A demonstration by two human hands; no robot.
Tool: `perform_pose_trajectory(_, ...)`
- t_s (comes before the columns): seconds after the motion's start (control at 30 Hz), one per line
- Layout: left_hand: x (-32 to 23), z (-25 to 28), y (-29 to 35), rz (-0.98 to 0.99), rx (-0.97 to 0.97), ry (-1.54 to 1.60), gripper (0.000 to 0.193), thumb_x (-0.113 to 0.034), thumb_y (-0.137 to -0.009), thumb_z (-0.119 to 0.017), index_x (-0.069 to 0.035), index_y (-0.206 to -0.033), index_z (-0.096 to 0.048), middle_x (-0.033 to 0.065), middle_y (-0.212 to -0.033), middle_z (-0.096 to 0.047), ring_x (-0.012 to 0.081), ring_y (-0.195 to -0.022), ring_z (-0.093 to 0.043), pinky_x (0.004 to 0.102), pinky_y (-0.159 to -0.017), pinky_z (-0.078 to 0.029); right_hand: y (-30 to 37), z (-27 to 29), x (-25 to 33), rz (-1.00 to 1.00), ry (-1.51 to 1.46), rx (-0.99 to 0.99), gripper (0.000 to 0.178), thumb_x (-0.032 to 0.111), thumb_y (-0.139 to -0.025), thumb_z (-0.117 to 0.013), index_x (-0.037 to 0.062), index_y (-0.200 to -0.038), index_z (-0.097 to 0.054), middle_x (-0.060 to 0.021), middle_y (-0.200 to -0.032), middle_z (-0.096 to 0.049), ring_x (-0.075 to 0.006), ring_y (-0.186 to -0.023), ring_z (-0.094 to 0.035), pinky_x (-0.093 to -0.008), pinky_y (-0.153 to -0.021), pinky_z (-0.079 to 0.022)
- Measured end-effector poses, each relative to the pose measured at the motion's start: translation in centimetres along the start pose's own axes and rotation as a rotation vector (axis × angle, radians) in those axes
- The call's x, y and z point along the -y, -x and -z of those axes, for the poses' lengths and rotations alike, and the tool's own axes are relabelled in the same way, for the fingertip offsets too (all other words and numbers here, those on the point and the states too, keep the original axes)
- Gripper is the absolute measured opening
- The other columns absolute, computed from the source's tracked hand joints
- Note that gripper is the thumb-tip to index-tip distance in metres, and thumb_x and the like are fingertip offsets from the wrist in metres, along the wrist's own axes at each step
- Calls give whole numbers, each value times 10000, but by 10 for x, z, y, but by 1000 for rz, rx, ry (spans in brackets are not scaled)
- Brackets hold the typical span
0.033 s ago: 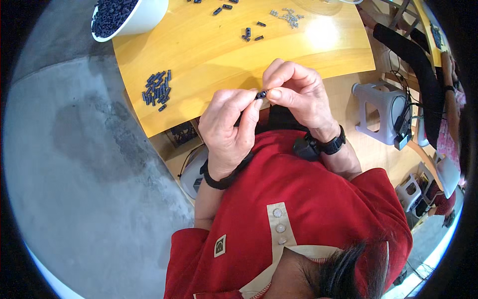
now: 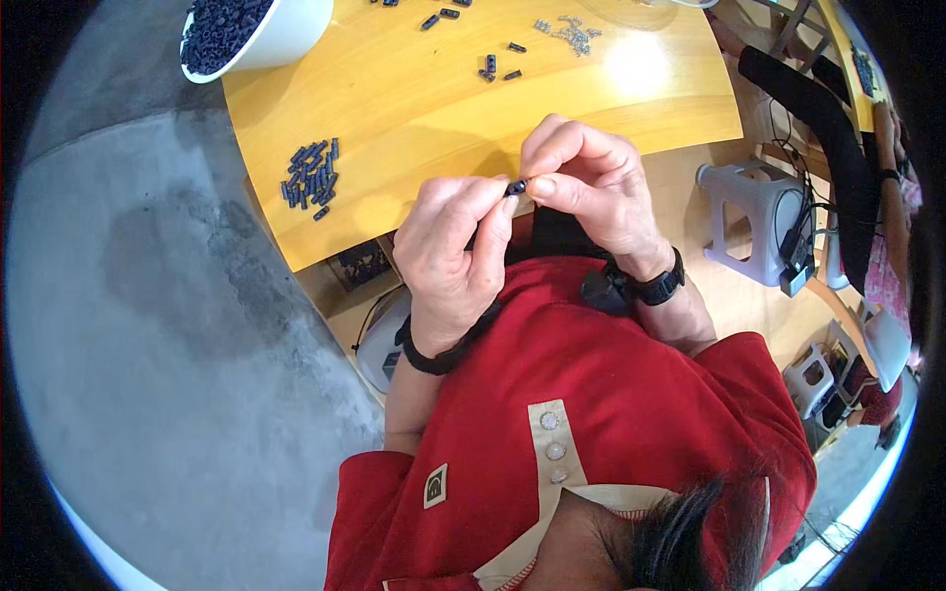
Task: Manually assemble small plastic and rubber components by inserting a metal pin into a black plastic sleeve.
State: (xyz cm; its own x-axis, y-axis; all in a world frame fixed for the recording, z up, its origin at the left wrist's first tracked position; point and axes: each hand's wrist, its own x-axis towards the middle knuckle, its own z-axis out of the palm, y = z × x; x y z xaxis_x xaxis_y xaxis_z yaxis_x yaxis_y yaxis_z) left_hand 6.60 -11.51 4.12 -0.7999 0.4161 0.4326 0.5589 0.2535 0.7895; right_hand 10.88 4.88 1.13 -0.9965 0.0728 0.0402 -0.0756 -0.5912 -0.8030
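Observation:
Between the fingertips of both hands is a small black plastic piece (image 2: 515,187), held just above the near edge of the yellow wooden table (image 2: 414,128). My left hand (image 2: 455,231) pinches one end of it between thumb and forefinger. The thumb and forefinger of my right hand (image 2: 589,177) close on the other end, and the fingers hide part of it. A heap of similar black pieces (image 2: 311,175) lies to the left on the tabletop. Farther off are a few loose black pieces (image 2: 490,67) and a scatter of small silvery metal parts (image 2: 570,36).
A white tub (image 2: 296,39) full of black parts stands at the table's far left corner. Beneath the tabletop a box of dark parts (image 2: 360,264) shows. On the right are a pale plastic stool (image 2: 754,222), black cables, and another person's arm (image 2: 884,138) at a neighbouring table.

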Motion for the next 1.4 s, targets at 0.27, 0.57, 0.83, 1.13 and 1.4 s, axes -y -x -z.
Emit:
perform_pose_trajectory(0.27, -1, 6, -1, -101, 49, -140, 219, 71, -738, -706, -10, -936, -663, 100, -813, -617, 262, -684, -577, 359, -617, -468, -6, -1, 20, 270, 658, 109, 39, 14, -860, -697, 30, -866, -662, -25, -881, -611, -100, -777, -573, -244, -684, -475)
perform_pose_trajectory(0.57, -8, 6, -5, -88, 115, -74, 178, 70, -759, -702, 1, -921, -676, 117, -823, -641, 246, -726, -631, 323, -656, -504, -9, 18, 8, -262, -66, 193, 122, 63, -831, -743, 29, -880, -637, -29, -838, -620, -106, -698, -585, -234, -628, -476)
perform_pose_trajectory(0.83, -1, 5, 2, -31, 105, 10, 189, 86, -755, -698, 2, -923, -676, 111, -815, -633, 238, -713, -613, 319, -648, -493, -7, 14, -6, -531, -524, 212, 138, 74, -846, -724, 32, -918, -615, -45, -796, -634, -120, -630, -618, -247, -576, -516)
perform_pose_trajectory(1.13, 16, 1, 7, 4, -8, 12, 154, 64, -794, -689, 8, -936, -664, 95, -832, -635, 180, -718, -598, 266, -598, -458, -29, 13, 0, -151, 443, -169, 84, 131, -891, -694, 50, -897, -675, 21, -789, -637, -73, -658, -575, -238, -601, -476)
perform_pose_trajectory(1.4, 21, 1, 7, 148, -28, 96, 142, 61, -818, -679, -5, -942, -663, 61, -856, -617, 99, -681, -544, 204, -526, -371, -64, 36, -16, 368, 1383, -243, 116, 35, -816, -696, 35, -932, -711, -70, -803, -624, -144, -669, -596, -263, -608, -470)
